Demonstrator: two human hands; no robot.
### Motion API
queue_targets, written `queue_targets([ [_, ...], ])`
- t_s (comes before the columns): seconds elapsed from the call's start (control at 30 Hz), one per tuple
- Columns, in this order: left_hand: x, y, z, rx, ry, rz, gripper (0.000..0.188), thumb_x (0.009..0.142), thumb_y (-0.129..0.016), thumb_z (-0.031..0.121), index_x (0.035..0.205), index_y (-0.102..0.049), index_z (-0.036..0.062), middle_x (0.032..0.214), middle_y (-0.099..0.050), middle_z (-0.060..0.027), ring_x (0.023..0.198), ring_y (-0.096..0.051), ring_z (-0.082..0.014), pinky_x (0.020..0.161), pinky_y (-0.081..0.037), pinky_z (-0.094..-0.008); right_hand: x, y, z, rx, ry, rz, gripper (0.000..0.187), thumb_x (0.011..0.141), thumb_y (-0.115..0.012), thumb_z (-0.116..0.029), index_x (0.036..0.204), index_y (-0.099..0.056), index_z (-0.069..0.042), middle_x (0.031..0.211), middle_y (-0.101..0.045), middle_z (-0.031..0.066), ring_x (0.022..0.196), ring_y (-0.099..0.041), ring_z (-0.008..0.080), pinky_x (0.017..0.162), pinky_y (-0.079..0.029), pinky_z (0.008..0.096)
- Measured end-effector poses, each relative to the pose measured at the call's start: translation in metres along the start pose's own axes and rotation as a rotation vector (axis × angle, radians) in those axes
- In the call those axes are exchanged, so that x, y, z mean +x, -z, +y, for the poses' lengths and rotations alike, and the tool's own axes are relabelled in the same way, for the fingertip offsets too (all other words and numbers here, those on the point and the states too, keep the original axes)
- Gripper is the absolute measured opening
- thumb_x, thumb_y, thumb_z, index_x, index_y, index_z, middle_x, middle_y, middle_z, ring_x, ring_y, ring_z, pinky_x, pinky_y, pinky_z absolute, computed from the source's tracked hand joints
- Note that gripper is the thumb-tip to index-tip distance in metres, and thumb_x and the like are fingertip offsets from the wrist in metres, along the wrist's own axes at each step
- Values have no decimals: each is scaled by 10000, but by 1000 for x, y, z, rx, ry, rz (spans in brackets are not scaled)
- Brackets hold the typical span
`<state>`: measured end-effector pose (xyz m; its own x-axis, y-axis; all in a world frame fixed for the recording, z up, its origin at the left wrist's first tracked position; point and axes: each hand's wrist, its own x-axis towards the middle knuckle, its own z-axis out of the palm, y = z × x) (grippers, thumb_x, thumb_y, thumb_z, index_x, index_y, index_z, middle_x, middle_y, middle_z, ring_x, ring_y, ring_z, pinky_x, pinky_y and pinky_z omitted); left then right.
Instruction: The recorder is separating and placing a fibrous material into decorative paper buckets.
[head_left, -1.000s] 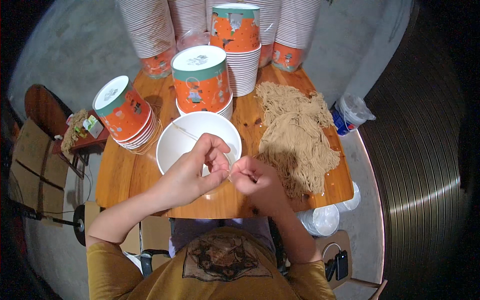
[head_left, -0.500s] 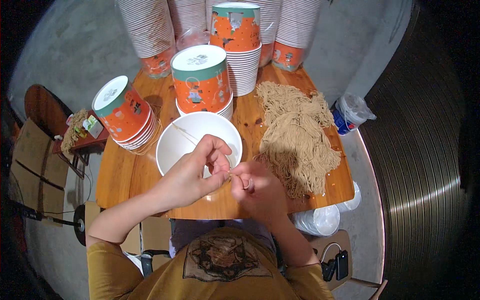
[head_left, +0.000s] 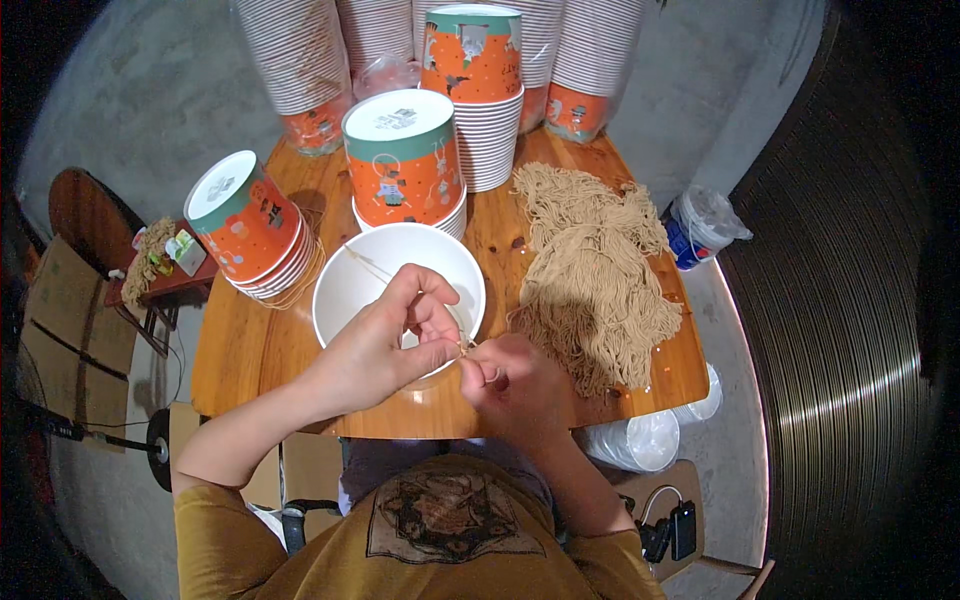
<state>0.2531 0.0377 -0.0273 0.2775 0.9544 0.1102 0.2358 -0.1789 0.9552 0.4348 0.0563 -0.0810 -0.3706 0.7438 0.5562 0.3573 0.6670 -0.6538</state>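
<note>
My left hand (head_left: 375, 350) pinches a thin tan cord (head_left: 465, 347) between thumb and fingertips, above the near rim of a white paper bucket (head_left: 345, 292). Right beside it, my right hand (head_left: 518, 385) has thumb and fingers closed on the same cord, and a small loop shows at its fingers. The fingertips of both hands nearly meet. Strands of cord (head_left: 368, 262) stretch across the bucket's inside, up to its far left rim. To the right lies a heap of tan cords (head_left: 595, 270), untouched, spread over the wooden table (head_left: 260, 370).
Upside-down stacks of orange and green paper buckets stand left (head_left: 250, 220), behind (head_left: 403, 165) and farther back (head_left: 472, 70). Cord loops hang around the left stack. Tall wrapped bucket stacks (head_left: 585, 60) line the wall. A lidded pail (head_left: 700, 230) sits beyond the right edge.
My right hand has shifted slightly, its fingers curling closer around the cord. My left hand stays almost in place, still pinching. Nothing else has visibly moved.
</note>
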Motion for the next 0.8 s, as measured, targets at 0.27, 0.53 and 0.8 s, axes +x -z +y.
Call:
queue_targets([
  [0.27, -1, -1, -1, 23, -32, 6, 361, 862, -605, -25, 1137, -379, 35, 867, -563, -33, 799, -532, -96, 740, -435, -238, 1, 0, 0, -52, 47, -9, 81, 745, -679, -109, 823, -666, -92, 678, -585, 70, 604, -592, 227, 548, -475, 335],
  [0.53, -2, 0, 0, 68, -60, 7, 359, 867, -593, -24, 1143, -369, 30, 863, -556, -38, 798, -528, -104, 739, -438, -250, 2, 3, -4, -31, 77, 30, 97, 739, -681, -112, 823, -646, -77, 681, -593, 85, 624, -602, 258, 551, -478, 362],
  [0.8, -4, -2, 0, 106, -99, 8, 351, 872, -580, -20, 1148, -369, 28, 865, -559, -43, 793, -533, -117, 739, -446, -261, 1, -1, -1, -78, 83, 49, 99, 734, -698, -122, 811, -646, -89, 685, -599, 78, 646, -617, 268, 564, -491, 358],
])
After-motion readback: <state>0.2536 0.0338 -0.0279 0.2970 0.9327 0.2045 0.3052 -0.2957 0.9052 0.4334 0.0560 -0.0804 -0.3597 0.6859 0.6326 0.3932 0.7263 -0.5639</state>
